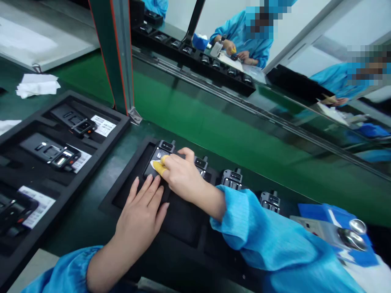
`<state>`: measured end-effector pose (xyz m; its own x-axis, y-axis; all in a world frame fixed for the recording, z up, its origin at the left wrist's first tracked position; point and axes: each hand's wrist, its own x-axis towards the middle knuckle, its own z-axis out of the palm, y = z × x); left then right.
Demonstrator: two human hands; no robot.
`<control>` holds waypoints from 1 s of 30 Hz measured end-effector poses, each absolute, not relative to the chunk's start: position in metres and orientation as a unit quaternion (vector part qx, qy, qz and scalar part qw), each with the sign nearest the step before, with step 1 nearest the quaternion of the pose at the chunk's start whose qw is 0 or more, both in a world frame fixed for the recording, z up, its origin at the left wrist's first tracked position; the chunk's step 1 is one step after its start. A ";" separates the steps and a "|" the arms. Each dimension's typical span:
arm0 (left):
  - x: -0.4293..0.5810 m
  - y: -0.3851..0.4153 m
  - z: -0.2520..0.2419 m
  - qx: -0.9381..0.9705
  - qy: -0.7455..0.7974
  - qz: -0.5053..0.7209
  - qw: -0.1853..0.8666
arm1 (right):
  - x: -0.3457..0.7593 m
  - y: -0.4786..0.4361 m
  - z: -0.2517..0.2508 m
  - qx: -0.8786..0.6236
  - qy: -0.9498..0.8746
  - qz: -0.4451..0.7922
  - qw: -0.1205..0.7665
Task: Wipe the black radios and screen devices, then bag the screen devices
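Observation:
My right hand (pixel 183 175) wears yellow finger cots and pinches a small white wipe (pixel 152 163). It presses the wipe on the back of a dark handheld radio (pixel 155 154), which lies in the leftmost slot of a black foam tray (pixel 119 189). My left hand (pixel 142 213) lies flat with its fingers stretched, fingertips at the lower end of that radio. A second radio (pixel 200 163) in the same tray is partly hidden behind my right hand. Farther right, two more radios (pixel 232 178) (pixel 270 200) show above my blue sleeve.
Another foam tray (pixel 69 191) on the left holds several radios with white barcode labels. Folded white cloths (pixel 38 85) lie behind it. A metal post (pixel 120 57) and green partition (pixel 183 110) border the bench. Across it, co-workers in blue (pixel 259 44) handle items. A blue box (pixel 317 211) stands right.

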<state>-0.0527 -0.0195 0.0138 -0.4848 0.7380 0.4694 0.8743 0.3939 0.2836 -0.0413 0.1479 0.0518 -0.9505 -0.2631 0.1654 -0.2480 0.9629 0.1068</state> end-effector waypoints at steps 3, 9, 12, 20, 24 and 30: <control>-0.052 -0.019 0.013 -0.490 -0.824 -0.257 0.125 | -0.031 0.157 0.052 0.123 -0.984 -0.058 0.114; -0.054 -0.018 0.013 -0.498 -0.821 -0.248 0.128 | -0.044 0.147 0.047 0.124 -0.979 -0.063 0.146; -0.055 -0.019 0.015 -0.500 -0.820 -0.249 0.123 | -0.043 0.145 0.045 0.145 -0.975 -0.059 0.155; -0.052 -0.019 0.013 -0.489 -0.823 -0.271 0.102 | -0.024 0.187 0.069 0.070 -0.980 -0.111 0.151; -0.053 -0.019 0.012 -0.487 -0.823 -0.274 0.103 | -0.052 0.181 0.074 0.039 -0.983 -0.115 0.138; -0.055 -0.020 0.012 -0.494 -0.820 -0.268 0.109 | -0.099 0.159 0.067 0.136 -0.980 -0.119 0.077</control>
